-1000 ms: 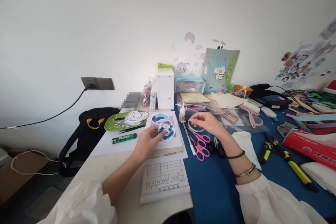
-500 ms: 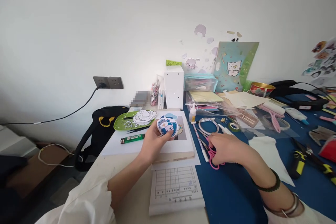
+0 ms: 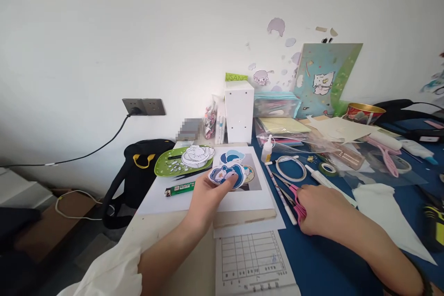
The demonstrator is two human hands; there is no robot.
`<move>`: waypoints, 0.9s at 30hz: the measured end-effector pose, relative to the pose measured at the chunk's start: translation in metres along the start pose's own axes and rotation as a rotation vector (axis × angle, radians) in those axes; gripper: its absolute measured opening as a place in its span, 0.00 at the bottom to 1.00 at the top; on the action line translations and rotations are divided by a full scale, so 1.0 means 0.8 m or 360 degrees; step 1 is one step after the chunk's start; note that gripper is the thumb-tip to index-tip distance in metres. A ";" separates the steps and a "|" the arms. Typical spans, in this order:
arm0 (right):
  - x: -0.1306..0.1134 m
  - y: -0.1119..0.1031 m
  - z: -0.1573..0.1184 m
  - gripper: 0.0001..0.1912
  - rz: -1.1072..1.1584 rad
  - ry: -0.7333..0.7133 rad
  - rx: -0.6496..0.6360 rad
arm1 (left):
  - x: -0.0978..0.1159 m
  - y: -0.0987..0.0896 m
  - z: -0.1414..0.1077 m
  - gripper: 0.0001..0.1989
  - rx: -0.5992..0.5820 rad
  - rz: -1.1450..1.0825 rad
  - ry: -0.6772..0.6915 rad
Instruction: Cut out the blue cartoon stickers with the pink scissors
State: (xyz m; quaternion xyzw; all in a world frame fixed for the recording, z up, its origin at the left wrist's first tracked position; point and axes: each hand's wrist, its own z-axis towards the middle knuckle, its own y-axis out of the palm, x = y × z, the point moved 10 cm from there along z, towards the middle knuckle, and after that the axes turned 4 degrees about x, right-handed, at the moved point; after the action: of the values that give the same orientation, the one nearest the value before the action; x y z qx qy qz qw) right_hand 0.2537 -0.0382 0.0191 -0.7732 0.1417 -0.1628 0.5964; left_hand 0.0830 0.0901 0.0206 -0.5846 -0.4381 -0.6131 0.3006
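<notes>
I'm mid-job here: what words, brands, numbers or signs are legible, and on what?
"SAN", letters either side unclear: the green label above the white box.
Too small to read: the printing on the green lighter.
Too small and blurred to read: the writing on the paper form.
I can read nothing else.

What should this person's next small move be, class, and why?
Probably to close the right hand around the pink-handled metal scissors and lift them off the blue tabletop. That hand covers part of the handles, while the left hand pinches a rounded blue-and-white paper cutout. The right hand's exact finger hold is hidden.
</notes>
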 end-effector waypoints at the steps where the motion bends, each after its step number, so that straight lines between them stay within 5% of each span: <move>1: 0.001 0.000 0.000 0.06 0.0008 0.0001 0.0016 | 0.000 -0.001 0.000 0.12 0.0010 -0.0011 -0.0004; 8: 0.028 -0.016 0.001 0.07 0.0204 -0.0051 0.0238 | -0.005 -0.014 0.007 0.17 0.0111 -0.0044 -0.0005; 22: 0.029 -0.017 0.009 0.16 0.0783 -0.0349 0.0299 | -0.014 -0.021 0.016 0.16 0.0137 -0.0032 0.0000; 27: 0.023 -0.059 0.001 0.18 0.1202 -0.0538 0.0498 | 0.026 0.006 0.036 0.12 0.0156 -0.0164 0.0060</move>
State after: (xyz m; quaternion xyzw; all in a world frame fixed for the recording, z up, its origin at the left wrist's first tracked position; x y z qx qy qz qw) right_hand 0.2720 -0.0337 0.0660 -0.5833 0.2883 0.1758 0.7388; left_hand 0.0972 0.1169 0.0396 -0.5342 -0.4915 -0.6164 0.3051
